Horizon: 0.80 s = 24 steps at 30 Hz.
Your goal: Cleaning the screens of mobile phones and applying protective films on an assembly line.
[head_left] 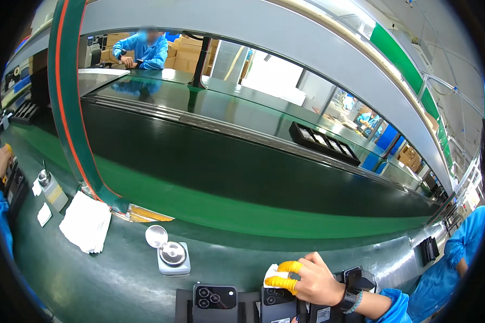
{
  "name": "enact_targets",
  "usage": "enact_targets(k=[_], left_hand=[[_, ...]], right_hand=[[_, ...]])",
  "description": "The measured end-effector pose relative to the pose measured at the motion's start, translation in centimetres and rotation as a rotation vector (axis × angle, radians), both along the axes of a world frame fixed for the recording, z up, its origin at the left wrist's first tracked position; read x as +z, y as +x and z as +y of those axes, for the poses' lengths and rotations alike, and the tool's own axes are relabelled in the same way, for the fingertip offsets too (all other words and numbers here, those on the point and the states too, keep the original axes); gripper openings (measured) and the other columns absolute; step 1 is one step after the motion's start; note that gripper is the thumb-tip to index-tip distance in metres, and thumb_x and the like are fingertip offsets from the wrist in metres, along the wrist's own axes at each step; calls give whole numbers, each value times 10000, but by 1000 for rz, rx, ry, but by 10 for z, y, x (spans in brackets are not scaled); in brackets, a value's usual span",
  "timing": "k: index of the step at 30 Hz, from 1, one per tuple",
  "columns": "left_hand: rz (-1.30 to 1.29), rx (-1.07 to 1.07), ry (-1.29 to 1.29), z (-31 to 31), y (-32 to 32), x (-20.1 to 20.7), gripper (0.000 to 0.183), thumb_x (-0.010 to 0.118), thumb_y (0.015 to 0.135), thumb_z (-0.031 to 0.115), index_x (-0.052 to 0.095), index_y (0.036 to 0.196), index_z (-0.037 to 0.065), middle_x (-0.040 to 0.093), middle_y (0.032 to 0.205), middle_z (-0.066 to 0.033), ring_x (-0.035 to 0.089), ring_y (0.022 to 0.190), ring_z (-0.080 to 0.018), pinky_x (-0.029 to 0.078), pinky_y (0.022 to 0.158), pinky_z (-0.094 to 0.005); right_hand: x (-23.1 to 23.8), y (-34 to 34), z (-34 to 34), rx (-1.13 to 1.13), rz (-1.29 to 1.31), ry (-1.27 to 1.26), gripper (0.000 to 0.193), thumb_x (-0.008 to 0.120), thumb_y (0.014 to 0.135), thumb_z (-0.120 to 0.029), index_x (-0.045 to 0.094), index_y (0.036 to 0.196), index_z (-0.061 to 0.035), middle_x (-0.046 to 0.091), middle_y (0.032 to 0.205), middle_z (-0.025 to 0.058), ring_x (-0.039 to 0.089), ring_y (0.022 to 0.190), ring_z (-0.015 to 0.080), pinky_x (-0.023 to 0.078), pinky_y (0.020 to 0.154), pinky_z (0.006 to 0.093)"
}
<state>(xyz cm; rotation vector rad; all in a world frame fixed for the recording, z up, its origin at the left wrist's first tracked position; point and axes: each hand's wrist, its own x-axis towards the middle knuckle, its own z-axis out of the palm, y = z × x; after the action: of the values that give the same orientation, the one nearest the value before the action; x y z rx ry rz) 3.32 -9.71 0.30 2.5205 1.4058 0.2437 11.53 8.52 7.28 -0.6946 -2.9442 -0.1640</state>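
My right hand (pixel 312 280), with yellow finger cots on two fingers, pinches a folded white wipe (pixel 271 276). The wipe rests against the camera end of a dark smartphone (pixel 277 308). This phone sits in a black tray (pixel 183 307) at the lower edge, between another dark smartphone (pixel 215 302) on the left and a partly covered labelled one (pixel 322 314) on the right. Behind my right wrist, another dark device (pixel 353 272) is partly hidden. My left hand does not show clearly anywhere in the picture.
A white dispenser (pixel 173 261) with its round metal lid raised stands beyond the tray. Farther left are stacked white wipes (pixel 86 222) and a bottle (pixel 52 191). A green upright post (pixel 70 107) rises beside the dark conveyor belt (pixel 210 161). A black tray (pixel 324 144) lies across it. Co-workers sit on both sides.
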Motion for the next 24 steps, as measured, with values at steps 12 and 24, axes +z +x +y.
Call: enact_targets(k=[12, 24], left_hand=[[30, 18, -17, -1, 3, 0, 858, 618, 712, 585, 339, 1424, 197, 315, 1442, -36, 137, 1391, -291, 190, 1051, -628], [-1765, 111, -692, -6, 21, -34, 842, 568, 750, 592, 307, 1440, 186, 277, 1469, -59, 96, 1406, -311, 170, 1065, -633]], right_hand=[[-11, 5, 7, 29, -9, 183, 314, 681, 654, -162, 719, 955, -241, 605, 1048, -18, 502, 744, 140, 382, 733, 334], [-18, 9, 1, -291, 485, -167, 456, 632, 600, 99, 734, 937, -190, 626, 924, 74, 613, 811, 236, 512, 703, 315]])
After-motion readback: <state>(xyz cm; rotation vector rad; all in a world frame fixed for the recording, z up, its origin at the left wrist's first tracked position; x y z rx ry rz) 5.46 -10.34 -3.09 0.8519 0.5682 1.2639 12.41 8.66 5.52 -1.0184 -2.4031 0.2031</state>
